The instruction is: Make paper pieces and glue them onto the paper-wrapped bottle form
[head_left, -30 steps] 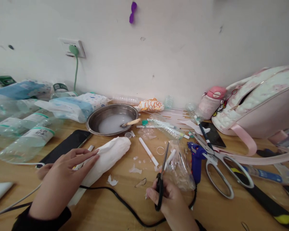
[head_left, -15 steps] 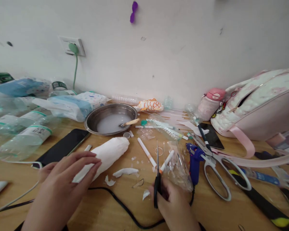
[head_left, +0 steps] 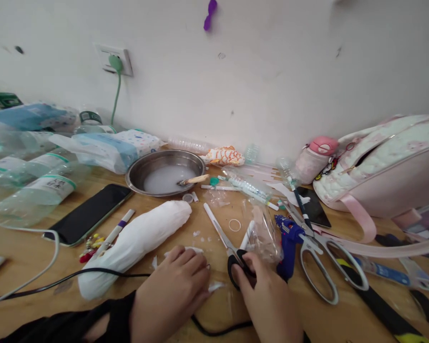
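My right hand point(head_left: 268, 293) has its fingers on the black handles of a small pair of scissors point(head_left: 230, 245), whose blades lie over a white marker on the table. My left hand point(head_left: 175, 293) is lowered over white scraps, its fingers curled together and pointing down; whatever is beneath the fingertips is hidden. To its left rests a long, white-wrapped form point(head_left: 143, 238), untouched, with the black cable point(head_left: 75, 274) running across its near end. Beside that form are a white marker with a purple band point(head_left: 119, 224) and several colourful pins point(head_left: 93, 243).
Behind stands a metal bowl point(head_left: 130, 178) of cloudy liquid with a brush point(head_left: 196, 179). A blue glue gun point(head_left: 288, 240) and large scissors point(head_left: 312, 267) lie at right, near a pink backpack point(head_left: 375, 176). Plastic bottles point(head_left: 32, 200) and a phone point(head_left: 89, 214) occupy the left.
My left hand has left the white-wrapped form and moved right to the scraps. The scissors, upright before in my right hand, have been lowered flat, tips pointing up-left.
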Action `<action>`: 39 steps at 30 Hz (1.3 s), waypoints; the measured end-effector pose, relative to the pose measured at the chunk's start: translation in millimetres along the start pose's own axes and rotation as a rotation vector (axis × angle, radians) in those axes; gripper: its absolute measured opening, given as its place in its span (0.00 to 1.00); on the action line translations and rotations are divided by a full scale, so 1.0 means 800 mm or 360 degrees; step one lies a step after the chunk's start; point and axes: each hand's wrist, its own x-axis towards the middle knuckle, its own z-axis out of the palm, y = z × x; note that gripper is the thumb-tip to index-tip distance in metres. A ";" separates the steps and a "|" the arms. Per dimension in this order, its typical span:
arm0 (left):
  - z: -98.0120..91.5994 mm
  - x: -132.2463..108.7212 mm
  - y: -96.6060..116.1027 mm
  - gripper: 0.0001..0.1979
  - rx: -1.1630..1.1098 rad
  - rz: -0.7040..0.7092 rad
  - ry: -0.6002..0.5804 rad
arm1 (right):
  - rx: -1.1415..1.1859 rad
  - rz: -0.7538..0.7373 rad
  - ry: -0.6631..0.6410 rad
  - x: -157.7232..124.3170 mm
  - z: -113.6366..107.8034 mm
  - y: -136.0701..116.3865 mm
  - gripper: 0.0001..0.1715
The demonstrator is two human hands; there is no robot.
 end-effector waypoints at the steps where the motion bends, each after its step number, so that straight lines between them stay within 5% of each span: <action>1: 0.000 0.001 0.000 0.07 -0.0023 0.0004 -0.0013 | 0.0117 -0.0009 0.0029 0.002 0.000 0.003 0.12; 8: 0.016 0.007 -0.009 0.05 -0.0144 0.0139 0.0116 | 0.1066 0.0071 0.0032 0.021 0.005 0.025 0.16; 17: 0.017 0.007 -0.014 0.08 -0.0272 0.0115 0.0135 | 0.1752 0.0008 0.0122 0.036 0.021 0.021 0.23; 20: 0.020 0.007 -0.014 0.08 -0.0337 0.0115 0.0206 | 0.1493 -0.0236 0.0264 0.037 0.026 0.020 0.24; 26: 0.026 0.007 -0.016 0.08 -0.0425 0.0104 0.0321 | 0.0404 -0.0477 0.0569 0.017 0.013 0.015 0.14; 30: 0.020 0.003 -0.017 0.08 -0.0479 0.0052 0.0353 | 0.0433 -0.0673 0.0344 0.003 0.009 0.011 0.08; 35: 0.018 -0.001 -0.019 0.07 -0.0542 0.0088 0.0343 | 0.0378 -0.0850 0.0001 -0.001 0.016 0.005 0.11; 37: 0.020 -0.001 -0.021 0.07 -0.0549 0.0097 0.0339 | 0.0314 -0.0909 -0.0038 0.000 0.013 0.005 0.03; 39: 0.023 -0.001 -0.022 0.06 -0.0570 0.0061 0.0350 | 0.0295 -0.0897 0.0067 0.003 0.003 0.009 0.08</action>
